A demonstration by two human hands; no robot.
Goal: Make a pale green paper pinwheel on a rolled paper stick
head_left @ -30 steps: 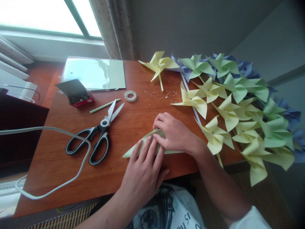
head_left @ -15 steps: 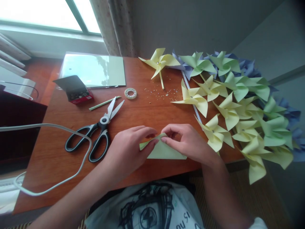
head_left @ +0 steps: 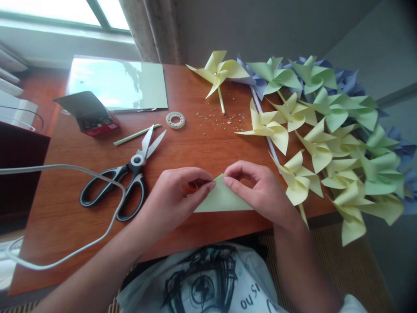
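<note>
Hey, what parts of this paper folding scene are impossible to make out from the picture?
- Head view: the left corner of the folded paper is hidden by the left hand.
- The box contents are too small to identify.
- The specks near the pinwheels are too small to name.
- The cable runs off the left edge.
- The right hand covers the table under it.

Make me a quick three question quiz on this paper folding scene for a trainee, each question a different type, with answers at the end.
1. True or false: the scissors lie shut.
2. What do the left hand and right hand pinch together?
3. The tape roll lies: A) beside the pinwheels, B) between the scissors' tips and the table's far edge, C) on the red box.

Key: 1 false; 2 the folded green paper, at its top corner; 3 B.
</note>
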